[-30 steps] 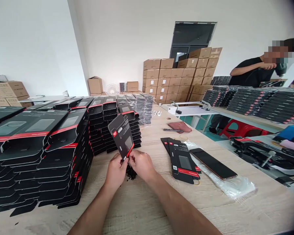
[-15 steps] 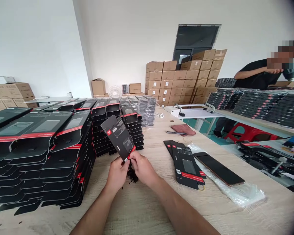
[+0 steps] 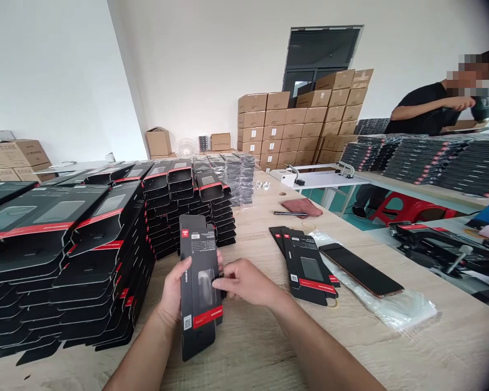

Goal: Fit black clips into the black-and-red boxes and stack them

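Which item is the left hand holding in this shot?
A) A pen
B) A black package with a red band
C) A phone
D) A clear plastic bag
B. The left hand grips the black package, its red band near the lower end, and the right hand touches its side.

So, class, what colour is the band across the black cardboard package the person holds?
The band is red, seen in the head view.
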Demonstrator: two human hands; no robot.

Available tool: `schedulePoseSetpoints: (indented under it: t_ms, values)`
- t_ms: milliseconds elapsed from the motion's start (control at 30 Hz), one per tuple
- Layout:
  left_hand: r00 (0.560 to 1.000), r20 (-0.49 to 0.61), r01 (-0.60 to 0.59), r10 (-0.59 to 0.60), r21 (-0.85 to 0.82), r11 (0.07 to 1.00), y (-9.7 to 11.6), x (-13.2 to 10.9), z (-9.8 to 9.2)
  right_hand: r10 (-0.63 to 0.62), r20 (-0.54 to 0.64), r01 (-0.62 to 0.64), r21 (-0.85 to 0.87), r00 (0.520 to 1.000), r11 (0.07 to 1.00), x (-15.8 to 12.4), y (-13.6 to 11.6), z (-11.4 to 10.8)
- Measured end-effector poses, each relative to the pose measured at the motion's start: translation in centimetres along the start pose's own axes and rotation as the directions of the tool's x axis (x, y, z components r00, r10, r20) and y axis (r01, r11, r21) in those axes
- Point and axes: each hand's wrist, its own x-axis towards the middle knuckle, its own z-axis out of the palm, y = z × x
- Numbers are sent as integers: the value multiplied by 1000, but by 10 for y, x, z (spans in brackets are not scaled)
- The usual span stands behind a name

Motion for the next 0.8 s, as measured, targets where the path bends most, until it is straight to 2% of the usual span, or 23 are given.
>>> schedulePoseSetpoints:
  t_ms: [33, 100, 167, 200, 300, 367, 467, 567, 633, 700, 767, 800]
  values:
    - [999, 11, 32, -32, -34, 999, 0, 0, -1, -28, -119, 25, -28, 992, 999, -1, -4, -2]
    - [993, 28, 119, -117, -63, 991, -3, 1, -2, -137, -354, 140, -15, 925, 990, -3, -12, -7]
    - [977, 50, 209, -206, -51, 977, -9, 1, -3, -205, -449, 241, 24, 870, 970, -5, -19, -10]
    - [970, 49, 238, -237, -35, 971, -11, 2, -3, -209, -443, 253, 42, 872, 966, -6, -21, -10]
    - [964, 2, 267, -267, 33, 963, -18, 1, 0, -173, -341, 222, 110, 924, 969, -7, -23, -8]
    - [976, 3, 218, -219, 80, 973, -20, 0, 4, -160, -305, 223, 185, 939, 957, -7, -22, -11]
    - [988, 58, 134, -143, 126, 983, -19, 0, 8, -107, -257, 199, 365, 960, 910, -7, -23, -25]
    - [987, 58, 143, -147, 77, 987, -18, 3, 5, -52, -260, 188, 531, 964, 826, -9, -19, -40]
    - [985, 89, 152, -150, -16, 988, -20, 4, 1, -49, -229, 174, 567, 972, 805, -10, -12, -42]
    - [967, 170, 203, -187, -80, 976, -23, 3, -1, -84, -48, 97, 572, 995, 814, -9, -2, -35]
    - [938, 234, 277, -257, -58, 959, -26, 2, 1, -114, 160, -3, 594, 980, 804, -7, 8, -23]
    - [932, 222, 295, -286, -11, 955, -27, 2, 2, -112, 199, -36, 617, 974, 786, -5, 12, -16]
